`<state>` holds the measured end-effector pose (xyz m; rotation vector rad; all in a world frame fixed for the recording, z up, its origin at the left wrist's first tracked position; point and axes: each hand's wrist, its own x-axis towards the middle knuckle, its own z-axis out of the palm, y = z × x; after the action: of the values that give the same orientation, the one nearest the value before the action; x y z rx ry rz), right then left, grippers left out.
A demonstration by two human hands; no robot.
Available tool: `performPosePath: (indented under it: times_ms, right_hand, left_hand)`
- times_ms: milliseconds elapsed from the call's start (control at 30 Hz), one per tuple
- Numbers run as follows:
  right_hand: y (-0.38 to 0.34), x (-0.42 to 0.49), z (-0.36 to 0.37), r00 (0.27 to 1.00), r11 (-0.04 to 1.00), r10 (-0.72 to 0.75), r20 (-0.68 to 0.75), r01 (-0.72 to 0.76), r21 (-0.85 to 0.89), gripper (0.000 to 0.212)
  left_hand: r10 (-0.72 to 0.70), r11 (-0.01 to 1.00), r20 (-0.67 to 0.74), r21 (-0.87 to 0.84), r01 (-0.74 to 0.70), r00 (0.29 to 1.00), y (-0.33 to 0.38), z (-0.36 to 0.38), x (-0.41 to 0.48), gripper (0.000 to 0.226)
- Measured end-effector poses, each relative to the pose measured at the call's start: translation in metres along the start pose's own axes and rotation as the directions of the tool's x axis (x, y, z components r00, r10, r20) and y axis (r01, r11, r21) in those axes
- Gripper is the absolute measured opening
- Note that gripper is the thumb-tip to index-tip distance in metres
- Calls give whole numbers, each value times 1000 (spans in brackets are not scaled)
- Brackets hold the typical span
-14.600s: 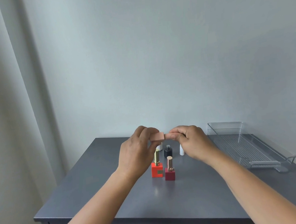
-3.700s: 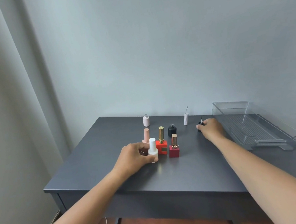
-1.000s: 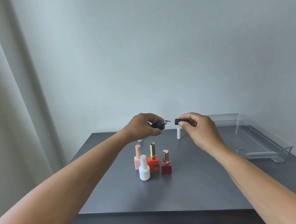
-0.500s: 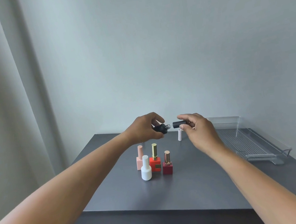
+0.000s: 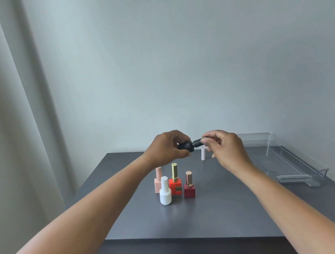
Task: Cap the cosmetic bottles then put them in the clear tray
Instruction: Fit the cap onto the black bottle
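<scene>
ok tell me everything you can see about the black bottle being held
The black bottle is small, round-bodied, matte and opaque, held tipped sideways in the air above the grey table. The left hand grips its body, hiding much of it. The black cap meets its neck, pinched by the right hand. Whether the cap is fully tightened cannot be told. It touches nothing else.

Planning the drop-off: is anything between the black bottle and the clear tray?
Nothing visible. The black bottle is held above the table by both hands, and the clear tray looks empty.
</scene>
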<state>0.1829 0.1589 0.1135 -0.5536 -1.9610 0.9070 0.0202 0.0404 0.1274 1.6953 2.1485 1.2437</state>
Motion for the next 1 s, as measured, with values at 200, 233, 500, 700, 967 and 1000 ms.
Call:
performPosePath:
  times_ms: [200,233,500,700,967,1000]
  right_hand:
    - [4,1,-2,999,993,38,-32,-41,-111,51]
    - [4,3,-3,999,990,40,-32,-44,-131,60]
    - [4,11,-5,987,966,146,63,-128,-225,80]
    - [9,9,-8,979,990,102,174,-82,-118,51]
    - [13,6,-5,983,1000,28,183,-29,4,12]
    - [13,6,-4,984,999,30,176,-32,9,18]
  left_hand:
    - [23,1000,-21,7,-23,1000,1,4,-3,29]
    - [24,1000,-18,2,-24,1000,1,4,-4,29]
    - [7,1000,-15,-11,-7,1000,-2,6,-3,28]
    - [-26,1000,-37,-10,25,999,-8,3,-1,29]
    - [-25,1000,-31,-4,25,999,-9,5,-1,29]
    - [-21,1000,-34,-1,21,999,-8,5,-1,29]
